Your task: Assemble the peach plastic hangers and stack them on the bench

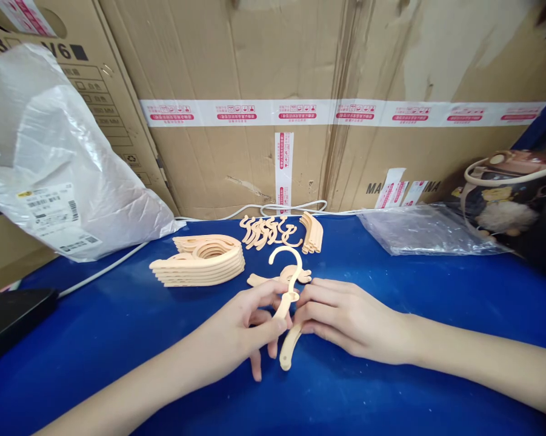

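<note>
Between thumb and fingers, my left hand [249,327] pinches a cream plastic hanger hook piece [295,272], its curved hook pointing up and opening to the left. My right hand [349,321] grips a short curved cream hanger arm [289,351] whose rounded lower end, with a small hole, sticks out below the fingers. The two pieces meet or overlap near the fingertips; whether they are joined cannot be seen. Just behind my hands lies another cream hanger part [263,279], partly covered by my left fingers and the hook.
On the blue table [345,399] sit a stack of cream hanger bodies [200,266], several loose hooks [263,233] and a pile of short curved arms [312,233]. Around them are a white plastic parcel bag [73,163], a black device [18,321], a clear bag [427,230] and cardboard boxes [236,163].
</note>
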